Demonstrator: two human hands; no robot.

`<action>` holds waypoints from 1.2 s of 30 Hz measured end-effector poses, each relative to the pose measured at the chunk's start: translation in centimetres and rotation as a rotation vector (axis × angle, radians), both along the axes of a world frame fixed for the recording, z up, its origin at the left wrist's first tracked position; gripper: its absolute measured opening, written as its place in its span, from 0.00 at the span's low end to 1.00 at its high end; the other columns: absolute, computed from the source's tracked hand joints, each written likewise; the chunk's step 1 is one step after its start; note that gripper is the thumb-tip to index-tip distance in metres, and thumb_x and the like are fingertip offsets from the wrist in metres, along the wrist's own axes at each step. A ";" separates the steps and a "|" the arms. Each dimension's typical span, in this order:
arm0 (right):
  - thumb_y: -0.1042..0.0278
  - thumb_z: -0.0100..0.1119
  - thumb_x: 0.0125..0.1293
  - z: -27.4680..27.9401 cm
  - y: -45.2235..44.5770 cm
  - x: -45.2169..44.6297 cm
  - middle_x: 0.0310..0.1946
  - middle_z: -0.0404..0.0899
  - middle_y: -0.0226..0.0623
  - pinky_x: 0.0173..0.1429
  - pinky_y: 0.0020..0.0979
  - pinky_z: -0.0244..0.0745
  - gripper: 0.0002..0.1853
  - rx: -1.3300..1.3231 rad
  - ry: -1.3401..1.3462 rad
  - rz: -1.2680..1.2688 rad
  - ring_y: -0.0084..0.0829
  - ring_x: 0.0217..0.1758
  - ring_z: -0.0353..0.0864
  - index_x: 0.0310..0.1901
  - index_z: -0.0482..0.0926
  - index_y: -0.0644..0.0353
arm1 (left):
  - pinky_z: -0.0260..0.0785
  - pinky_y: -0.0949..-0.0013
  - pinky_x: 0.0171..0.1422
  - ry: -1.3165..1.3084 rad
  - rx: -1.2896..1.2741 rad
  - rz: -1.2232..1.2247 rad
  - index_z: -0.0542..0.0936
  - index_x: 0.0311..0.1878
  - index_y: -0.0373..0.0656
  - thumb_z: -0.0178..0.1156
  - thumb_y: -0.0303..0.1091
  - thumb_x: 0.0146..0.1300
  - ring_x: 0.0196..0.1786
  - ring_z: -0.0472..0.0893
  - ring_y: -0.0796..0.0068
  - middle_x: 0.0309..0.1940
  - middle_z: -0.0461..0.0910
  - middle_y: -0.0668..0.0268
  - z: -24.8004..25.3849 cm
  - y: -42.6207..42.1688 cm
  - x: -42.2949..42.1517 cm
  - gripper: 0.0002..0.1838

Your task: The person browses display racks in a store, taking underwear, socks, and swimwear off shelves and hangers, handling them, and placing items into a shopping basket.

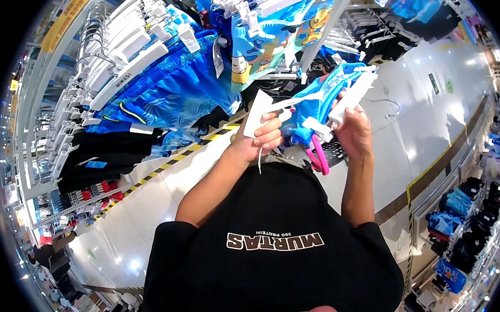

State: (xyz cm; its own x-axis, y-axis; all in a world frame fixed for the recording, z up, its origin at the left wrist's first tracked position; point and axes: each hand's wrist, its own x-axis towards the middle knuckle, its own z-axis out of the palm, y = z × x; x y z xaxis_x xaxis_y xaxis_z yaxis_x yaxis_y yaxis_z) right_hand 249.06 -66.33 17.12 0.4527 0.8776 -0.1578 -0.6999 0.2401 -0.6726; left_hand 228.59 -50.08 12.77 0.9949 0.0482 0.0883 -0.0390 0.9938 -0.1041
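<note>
Fingers of my left hand [258,137] are wrapped round a white tag [257,114], with a thin white string hanging below it. My right hand [354,129] grips a white hanger [353,98] near its clip end. From that hanger hangs a blue garment [313,104], bunched between my two hands, and a white strip runs from it to the tag. A pink loop [319,155] dangles under the garment.
Blue shorts [167,92] on white hangers fill the rack at the upper left, beside a cartoon-print garment [284,44]. Black clothes [106,158] hang lower. Yellow-black tape [174,164] edges the rack on the floor. More folded clothes [459,201] lie on shelves at the right.
</note>
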 end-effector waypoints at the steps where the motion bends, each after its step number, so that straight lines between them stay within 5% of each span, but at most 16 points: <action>1: 0.68 0.66 0.62 0.5 0.4 -0.4 0.42 0.79 0.42 0.40 0.27 0.79 0.27 -0.010 -0.004 -0.011 0.28 0.40 0.81 0.60 0.67 0.65 | 0.64 0.70 0.26 0.005 -0.007 0.002 0.69 0.38 0.45 0.43 0.38 0.77 0.13 0.64 0.80 0.15 0.64 0.73 0.1 -0.1 -0.1 0.11; 5: 0.69 0.66 0.64 0.9 1.7 -0.6 0.43 0.80 0.42 0.40 0.29 0.79 0.25 -0.004 -0.071 0.021 0.28 0.39 0.82 0.59 0.67 0.66 | 0.64 0.69 0.25 0.004 -0.013 -0.008 0.69 0.37 0.45 0.40 0.38 0.77 0.12 0.64 0.79 0.13 0.64 0.72 0.2 0.1 -0.1 0.13; 8: 0.70 0.63 0.67 2.0 3.4 -0.6 0.39 0.80 0.40 0.37 0.27 0.78 0.21 -0.011 -0.122 0.008 0.28 0.35 0.82 0.57 0.69 0.66 | 0.66 0.70 0.26 0.444 0.264 0.091 0.75 0.41 0.45 0.38 0.56 0.78 0.14 0.68 0.77 0.16 0.70 0.72 1.6 -0.1 -0.3 0.25; 10: 0.68 0.59 0.70 3.0 4.8 -0.2 0.38 0.80 0.37 0.38 0.29 0.80 0.17 0.011 -0.222 0.073 0.26 0.36 0.82 0.57 0.70 0.63 | 0.73 0.66 0.32 0.637 0.536 0.231 0.77 0.50 0.46 0.37 0.64 0.75 0.29 0.80 0.73 0.30 0.79 0.69 1.8 -0.2 0.7 0.31; 12: 0.65 0.60 0.71 4.6 6.7 -0.1 0.33 0.81 0.36 0.37 0.29 0.78 0.14 -0.014 -0.280 0.044 0.26 0.31 0.82 0.52 0.73 0.62 | 0.75 0.67 0.35 0.667 0.410 0.253 0.76 0.54 0.45 0.36 0.65 0.75 0.30 0.82 0.72 0.33 0.82 0.67 1.6 -0.1 1.0 0.32; 17: 0.64 0.65 0.68 8.1 11.7 0.0 0.28 0.79 0.34 0.35 0.27 0.79 0.11 0.002 -0.322 -0.014 0.25 0.28 0.82 0.42 0.74 0.61 | 0.75 0.61 0.53 0.686 0.548 0.422 0.73 0.59 0.44 0.40 0.65 0.74 0.50 0.81 0.68 0.49 0.80 0.64 0.1 -0.3 0.5 0.33; 24: 0.64 0.70 0.64 8.9 18.1 0.8 0.30 0.80 0.36 0.33 0.27 0.82 0.15 -0.014 -0.351 -0.070 0.26 0.27 0.84 0.40 0.75 0.64 | 0.75 0.62 0.53 0.829 0.643 0.591 0.71 0.62 0.38 0.44 0.62 0.74 0.48 0.83 0.64 0.52 0.80 0.57 -1.5 0.3 -0.8 0.33; 36: 0.66 0.65 0.67 4.3 20.0 1.8 0.35 0.80 0.43 0.35 0.28 0.84 0.17 0.005 -0.399 -0.127 0.31 0.32 0.85 0.48 0.75 0.71 | 0.76 0.60 0.48 0.943 0.673 0.463 0.75 0.53 0.39 0.49 0.63 0.72 0.44 0.84 0.64 0.45 0.82 0.57 -4.4 -1.1 -4.4 0.32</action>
State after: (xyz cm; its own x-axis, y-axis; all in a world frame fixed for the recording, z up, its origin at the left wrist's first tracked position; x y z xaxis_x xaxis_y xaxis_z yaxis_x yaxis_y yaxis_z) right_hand 250.82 -46.33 21.37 0.5819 0.8113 0.0561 -0.3496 0.3119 -0.8835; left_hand 224.22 -51.20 8.37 0.5852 0.6329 -0.5069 -0.1824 0.7118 0.6783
